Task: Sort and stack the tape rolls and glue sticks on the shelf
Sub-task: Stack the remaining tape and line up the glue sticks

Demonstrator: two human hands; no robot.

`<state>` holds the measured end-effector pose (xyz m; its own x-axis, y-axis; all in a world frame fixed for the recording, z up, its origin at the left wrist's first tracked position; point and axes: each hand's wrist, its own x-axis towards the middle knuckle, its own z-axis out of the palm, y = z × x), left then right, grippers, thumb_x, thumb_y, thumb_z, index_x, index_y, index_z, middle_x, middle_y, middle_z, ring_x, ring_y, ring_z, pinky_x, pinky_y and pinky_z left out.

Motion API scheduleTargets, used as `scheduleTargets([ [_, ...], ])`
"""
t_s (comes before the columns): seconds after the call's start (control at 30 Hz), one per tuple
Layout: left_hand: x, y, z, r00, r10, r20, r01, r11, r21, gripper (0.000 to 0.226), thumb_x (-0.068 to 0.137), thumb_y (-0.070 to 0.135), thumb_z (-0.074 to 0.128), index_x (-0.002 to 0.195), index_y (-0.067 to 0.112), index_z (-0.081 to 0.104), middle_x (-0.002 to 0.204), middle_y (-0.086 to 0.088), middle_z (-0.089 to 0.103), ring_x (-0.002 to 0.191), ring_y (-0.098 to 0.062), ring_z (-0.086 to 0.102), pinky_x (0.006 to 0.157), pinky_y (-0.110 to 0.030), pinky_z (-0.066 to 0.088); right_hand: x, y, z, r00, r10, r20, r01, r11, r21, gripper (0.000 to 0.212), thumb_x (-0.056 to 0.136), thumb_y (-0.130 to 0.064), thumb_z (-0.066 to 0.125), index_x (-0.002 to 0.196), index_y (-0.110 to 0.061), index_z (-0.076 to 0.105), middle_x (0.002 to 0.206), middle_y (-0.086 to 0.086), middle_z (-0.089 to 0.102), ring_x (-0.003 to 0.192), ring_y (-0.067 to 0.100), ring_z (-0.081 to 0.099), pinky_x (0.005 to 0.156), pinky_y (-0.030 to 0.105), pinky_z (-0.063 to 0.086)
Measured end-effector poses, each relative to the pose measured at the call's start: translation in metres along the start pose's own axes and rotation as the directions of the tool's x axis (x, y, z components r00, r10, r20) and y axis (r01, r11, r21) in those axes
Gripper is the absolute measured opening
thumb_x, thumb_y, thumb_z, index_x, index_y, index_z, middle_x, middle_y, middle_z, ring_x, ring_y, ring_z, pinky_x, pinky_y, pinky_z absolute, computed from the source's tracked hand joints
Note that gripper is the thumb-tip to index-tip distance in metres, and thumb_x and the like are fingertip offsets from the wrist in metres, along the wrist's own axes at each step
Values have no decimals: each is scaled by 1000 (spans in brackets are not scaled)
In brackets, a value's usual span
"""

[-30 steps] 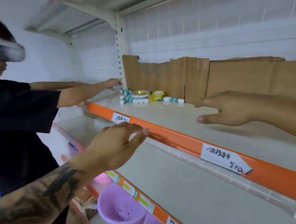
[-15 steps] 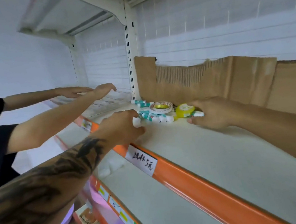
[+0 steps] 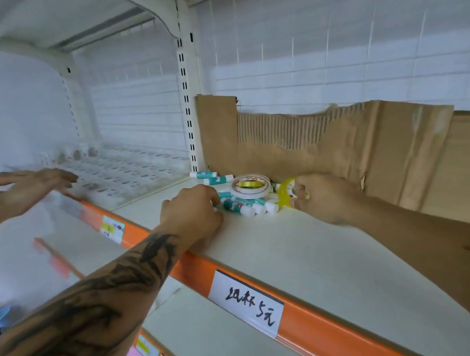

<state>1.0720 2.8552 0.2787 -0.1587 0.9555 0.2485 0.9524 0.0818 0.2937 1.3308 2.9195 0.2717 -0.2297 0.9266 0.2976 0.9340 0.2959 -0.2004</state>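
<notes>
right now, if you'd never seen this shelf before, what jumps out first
Two hands meet over a small pile at the back of the shelf: the tattooed left hand curls on the glue sticks, the right hand pinches a yellow tape roll. A white tape roll lies on the sticks, torn cardboard behind.

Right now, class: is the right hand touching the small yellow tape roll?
Touching. The head view shows the right hand pinching the yellow tape roll with its fingertips.

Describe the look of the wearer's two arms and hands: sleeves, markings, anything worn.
Both forearms are bare, with no sleeves in view. The left forearm bears a large dark tattoo that runs up to the wrist; the left hand shows no markings. The right hand and right forearm are unmarked. No rings, watch or gloves show.
</notes>
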Motion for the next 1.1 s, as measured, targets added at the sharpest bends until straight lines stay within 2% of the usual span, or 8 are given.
scheduleTargets([
  [0.3, -17, -31, -8, 996, 11, -87, -19, 995, -97, 32, 87, 22, 59, 112, 40, 65, 118, 4, 67, 113, -23, 60, 101, -41, 46, -30, -25, -15, 995, 82, -64, -91, 984, -151, 32, 93, -53, 59, 109, -27, 50, 111, 3, 67, 103, 29, 62, 84, 36, 45],
  [0.4, -27, -41, -17, 984, 41, -175, -70, 984, -165, 31, 88, 20, 59, 111, 39, 67, 118, 5, 71, 113, -25, 63, 100, -43, 49, -49, -30, -33, 995, 88, -40, -92, 988, -122, 52, 86, -56, 63, 127, -28, 46, 119, 5, 66, 110, 31, 62, 87, 38, 51],
  [0.5, -38, -30, -17, 958, 159, -238, -225, 932, -283, 33, 90, 17, 62, 114, 37, 72, 122, 4, 73, 112, -27, 66, 100, -43, 51, -83, -28, -58, 993, 100, -61, -104, 992, -77, 74, 66, -71, 57, 126, -30, 47, 116, 5, 69, 109, 31, 64, 88, 42, 55],
  [0.6, -56, 3, -7, 922, 286, -262, -376, 824, -425, 31, 91, 15, 68, 118, 29, 75, 121, 7, 73, 106, -21, 68, 102, -36, 50, -130, -19, -84, 986, 134, -103, -133, 991, 23, 61, 71, -58, 75, 125, -33, 58, 116, -4, 70, 106, 20, 65, 92, 40, 55],
  [0.67, -69, 31, 2, 884, 379, -274, -467, 742, -481, 28, 92, 15, 69, 116, 28, 76, 115, 10, 75, 88, -5, 65, 95, -28, 50, -165, -10, -98, 980, 158, -120, -155, 987, 36, 53, 74, -50, 80, 122, -35, 63, 114, -12, 70, 104, 13, 64, 94, 37, 53],
  [0.73, -83, 62, 11, 832, 476, -283, -552, 670, -496, 28, 91, 14, 71, 115, 26, 77, 110, 11, 76, 74, 5, 57, 84, -14, 44, -200, 3, -109, 976, 190, -107, -189, 982, 21, 52, 74, -49, 81, 122, -35, 65, 112, -15, 69, 105, 11, 63, 96, 36, 52],
  [0.83, -107, 113, 18, 754, 596, -276, -640, 572, -513, 28, 90, 14, 71, 114, 26, 78, 109, 12, 76, 74, 14, 55, 75, 3, 33, -253, 28, -129, 962, 247, -114, -251, 967, -29, 61, 74, -52, 81, 129, -34, 62, 117, -16, 66, 109, 8, 61, 99, 31, 49],
  [1.1, -191, 243, 29, 598, 764, -241, -738, 409, -536, 27, 90, 17, 73, 112, 31, 78, 102, 20, 74, 81, 15, 58, 73, 0, 36, -399, 115, -190, 871, 466, -157, -480, 875, -67, 64, 70, -56, 82, 127, -36, 58, 109, -20, 57, 109, 9, 59, 87, 27, 47],
])
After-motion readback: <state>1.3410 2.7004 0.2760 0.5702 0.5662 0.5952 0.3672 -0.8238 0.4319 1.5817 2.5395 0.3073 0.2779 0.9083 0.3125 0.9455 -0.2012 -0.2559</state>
